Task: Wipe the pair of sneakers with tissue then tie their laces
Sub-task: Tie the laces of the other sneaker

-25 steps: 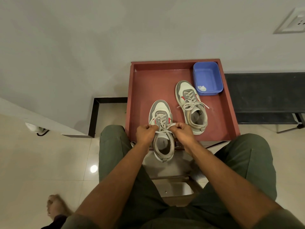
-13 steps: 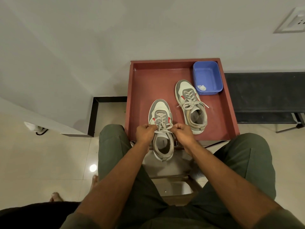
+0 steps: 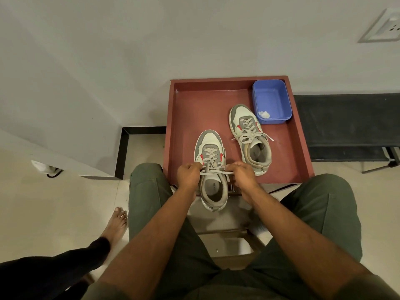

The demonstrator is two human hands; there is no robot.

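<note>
Both hands are at the near sneaker (image 3: 213, 169), which sits at the front edge of the red tray (image 3: 186, 118) with its heel hanging over the rim toward the person. The left hand (image 3: 188, 174) has its fingers curled in, pinching one end of the lace (image 3: 216, 173) at the left side of the shoe's throat. The right hand (image 3: 242, 174) pinches the other end on the right side. Between them the lace runs taut and straight across the tongue, just above the shoe's opening.

The second sneaker (image 3: 251, 139) lies farther into the tray, behind and to the right of the near one, toe pointing to the back wall, its laces loose and splayed out to both sides. In the tray's back right corner sits a blue tub (image 3: 271, 100) with a small white wad of tissue (image 3: 264, 114) in its near left corner.

Left of the tray, on the tiled floor, a bare foot (image 3: 116, 224) shows below a black trouser leg.
</note>
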